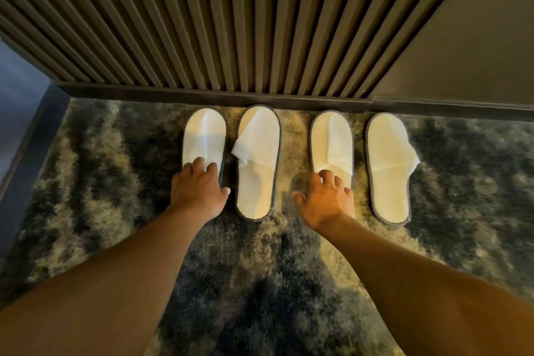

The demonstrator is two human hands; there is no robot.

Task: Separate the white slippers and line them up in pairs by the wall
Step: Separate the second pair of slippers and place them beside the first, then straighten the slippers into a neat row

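Along the foot of the slatted wall (231, 23), on the mottled shag carpet (260, 283): 4 white slippers, toes toward the dark baseboard (202, 94), set side by side as 2 pairs with a wider gap between the pairs. Far-left slipper (203, 136) and second slipper (258, 165) close together, nearly touching; upper strap of the second one flattened and skewed out over its left edge. Third slipper (332, 141) and far-right slipper (388, 167) near each other but apart; strap of the far-right one poking out past its right edge. Left hand (198, 188) laid palm-down over the heel end of the far-left slipper, fingers spread and loosely curved, pressing rather than gripping. Right hand (326, 199) likewise palm-down over the heel end of the third slipper, fingers splayed, fingertips on the strap edge, thumb out to the side over the carpet. Nothing clasped in either hand.
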